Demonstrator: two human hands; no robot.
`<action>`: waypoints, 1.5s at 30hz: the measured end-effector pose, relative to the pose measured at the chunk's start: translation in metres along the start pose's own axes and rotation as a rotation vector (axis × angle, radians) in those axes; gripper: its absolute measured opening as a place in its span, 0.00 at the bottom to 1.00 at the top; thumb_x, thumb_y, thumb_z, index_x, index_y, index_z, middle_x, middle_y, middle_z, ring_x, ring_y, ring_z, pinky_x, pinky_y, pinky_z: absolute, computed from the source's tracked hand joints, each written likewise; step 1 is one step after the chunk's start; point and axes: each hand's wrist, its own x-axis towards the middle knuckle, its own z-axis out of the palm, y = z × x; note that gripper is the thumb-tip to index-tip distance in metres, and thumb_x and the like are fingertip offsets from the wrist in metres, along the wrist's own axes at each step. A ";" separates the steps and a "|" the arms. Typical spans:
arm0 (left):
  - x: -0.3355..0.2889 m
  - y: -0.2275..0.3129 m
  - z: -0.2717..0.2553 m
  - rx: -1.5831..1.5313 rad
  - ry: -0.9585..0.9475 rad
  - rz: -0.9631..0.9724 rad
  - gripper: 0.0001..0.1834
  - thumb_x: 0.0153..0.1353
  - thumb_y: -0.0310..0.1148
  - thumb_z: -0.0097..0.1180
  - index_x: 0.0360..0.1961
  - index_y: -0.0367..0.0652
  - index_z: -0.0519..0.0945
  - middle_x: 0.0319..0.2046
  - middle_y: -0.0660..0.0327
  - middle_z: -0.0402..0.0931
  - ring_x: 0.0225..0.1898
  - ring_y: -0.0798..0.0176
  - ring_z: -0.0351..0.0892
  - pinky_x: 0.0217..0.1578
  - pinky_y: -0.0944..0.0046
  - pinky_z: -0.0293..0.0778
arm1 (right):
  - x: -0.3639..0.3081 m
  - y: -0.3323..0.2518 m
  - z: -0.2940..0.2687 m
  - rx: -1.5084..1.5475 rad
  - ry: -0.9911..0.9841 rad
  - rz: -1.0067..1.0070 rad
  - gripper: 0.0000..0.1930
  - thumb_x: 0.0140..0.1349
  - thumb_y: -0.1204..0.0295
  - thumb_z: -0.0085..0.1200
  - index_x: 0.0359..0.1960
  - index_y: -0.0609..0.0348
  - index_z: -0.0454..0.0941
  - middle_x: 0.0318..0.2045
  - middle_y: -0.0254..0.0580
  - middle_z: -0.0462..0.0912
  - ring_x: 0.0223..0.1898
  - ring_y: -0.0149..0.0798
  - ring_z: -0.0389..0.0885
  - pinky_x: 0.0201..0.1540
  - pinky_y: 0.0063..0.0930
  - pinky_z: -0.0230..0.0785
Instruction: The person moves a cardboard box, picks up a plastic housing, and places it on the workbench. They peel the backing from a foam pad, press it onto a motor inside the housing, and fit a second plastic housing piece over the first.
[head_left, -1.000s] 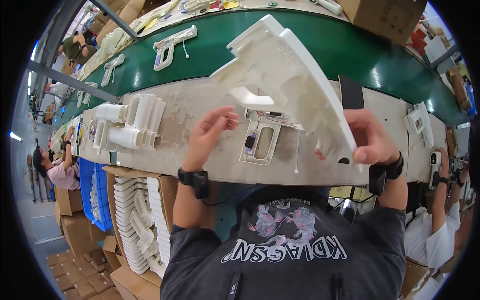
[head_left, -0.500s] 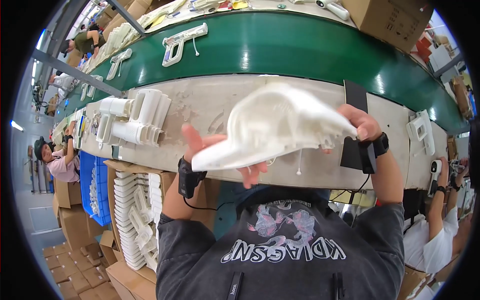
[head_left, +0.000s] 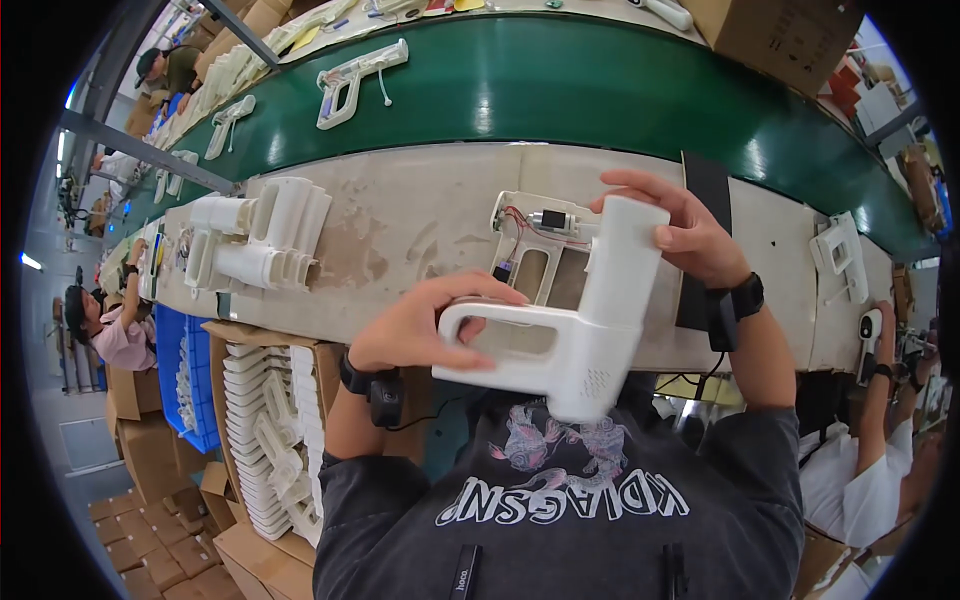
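Observation:
Both hands hold a white plastic housing shell [head_left: 612,290] with a thick tube and a looped handle, smooth outer side up, just above the bench's front edge. My left hand [head_left: 405,325] is closed round the end of the handle loop. At the tube's far end, my right hand [head_left: 695,225] grips with its thumb on the near side; some of its fingers are hidden behind. Partly covered by this shell, a matching white half housing [head_left: 508,205] lies open on the bench. Inside it are a small black-and-silver motor [head_left: 550,219] and thin red wires [head_left: 518,222].
Several white shells [head_left: 285,220] are stacked on the bench's left. Beyond runs a green conveyor belt [head_left: 480,90] carrying housings [head_left: 340,90]. A black strip [head_left: 708,200] crosses the bench at right. Lower left are a blue bin [head_left: 203,385] and a carton of shells [head_left: 245,420]. Co-workers sit either side.
The shell has turned from showing its hollow inside to showing its smooth outside, its tube now pointing away from me. The half housing with the motor has come into sight beneath.

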 end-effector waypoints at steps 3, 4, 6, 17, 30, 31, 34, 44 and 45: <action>0.004 -0.016 0.005 -0.023 0.218 -0.030 0.27 0.54 0.27 0.71 0.57 0.41 0.81 0.46 0.65 0.79 0.41 0.71 0.76 0.44 0.69 0.72 | -0.001 0.011 -0.002 0.023 0.025 -0.024 0.38 0.61 0.62 0.65 0.70 0.62 0.64 0.61 0.47 0.76 0.59 0.39 0.78 0.64 0.34 0.69; 0.007 -0.018 0.005 0.019 0.334 0.017 0.23 0.56 0.25 0.68 0.55 0.40 0.82 0.49 0.64 0.80 0.44 0.71 0.77 0.46 0.69 0.72 | -0.002 0.014 -0.001 0.041 0.061 -0.029 0.35 0.63 0.64 0.63 0.70 0.61 0.64 0.61 0.47 0.77 0.59 0.38 0.78 0.64 0.34 0.68; 0.006 -0.009 0.008 -0.076 0.351 -0.019 0.23 0.57 0.24 0.67 0.56 0.39 0.81 0.49 0.62 0.81 0.48 0.69 0.78 0.50 0.68 0.73 | -0.004 0.015 0.001 0.059 0.099 -0.032 0.33 0.66 0.67 0.60 0.70 0.61 0.64 0.61 0.47 0.77 0.58 0.38 0.78 0.64 0.34 0.68; 0.011 -0.047 0.019 -0.671 0.473 0.311 0.48 0.67 0.59 0.55 0.75 0.38 0.52 0.65 0.51 0.68 0.68 0.54 0.67 0.64 0.47 0.67 | -0.031 0.032 0.014 0.588 0.557 -0.269 0.24 0.75 0.68 0.46 0.71 0.58 0.61 0.69 0.48 0.67 0.68 0.46 0.66 0.72 0.46 0.58; 0.019 -0.032 -0.010 -0.549 0.612 0.208 0.27 0.61 0.28 0.66 0.61 0.33 0.75 0.49 0.58 0.82 0.47 0.64 0.83 0.52 0.62 0.78 | -0.071 0.074 0.039 0.060 0.280 -0.246 0.25 0.68 0.69 0.58 0.64 0.62 0.68 0.54 0.46 0.77 0.55 0.39 0.77 0.62 0.38 0.69; 0.014 -0.027 -0.018 -0.437 0.521 0.161 0.27 0.59 0.30 0.68 0.59 0.33 0.78 0.47 0.58 0.83 0.46 0.66 0.82 0.50 0.63 0.78 | -0.072 0.068 0.034 -0.036 0.363 -0.239 0.25 0.70 0.64 0.56 0.64 0.63 0.67 0.53 0.47 0.78 0.55 0.39 0.78 0.61 0.39 0.69; 0.016 -0.007 -0.033 -0.219 0.277 0.022 0.27 0.55 0.36 0.71 0.55 0.34 0.82 0.44 0.58 0.85 0.44 0.67 0.82 0.47 0.65 0.76 | -0.065 0.040 0.034 -0.128 0.469 -0.214 0.30 0.73 0.52 0.50 0.66 0.65 0.66 0.53 0.47 0.79 0.55 0.41 0.78 0.61 0.40 0.70; 0.063 0.026 -0.018 0.030 -0.027 -0.098 0.27 0.52 0.46 0.73 0.47 0.37 0.86 0.38 0.59 0.83 0.41 0.66 0.82 0.43 0.68 0.74 | -0.058 0.022 0.052 -0.218 0.064 0.201 0.24 0.69 0.71 0.59 0.62 0.71 0.71 0.49 0.46 0.84 0.46 0.33 0.84 0.52 0.29 0.76; 0.065 0.026 -0.017 0.065 -0.031 -0.100 0.24 0.54 0.42 0.72 0.48 0.38 0.85 0.38 0.62 0.83 0.41 0.69 0.81 0.42 0.68 0.75 | -0.060 0.025 0.053 -0.181 0.047 0.234 0.24 0.69 0.72 0.59 0.62 0.72 0.71 0.48 0.46 0.84 0.47 0.34 0.84 0.52 0.30 0.76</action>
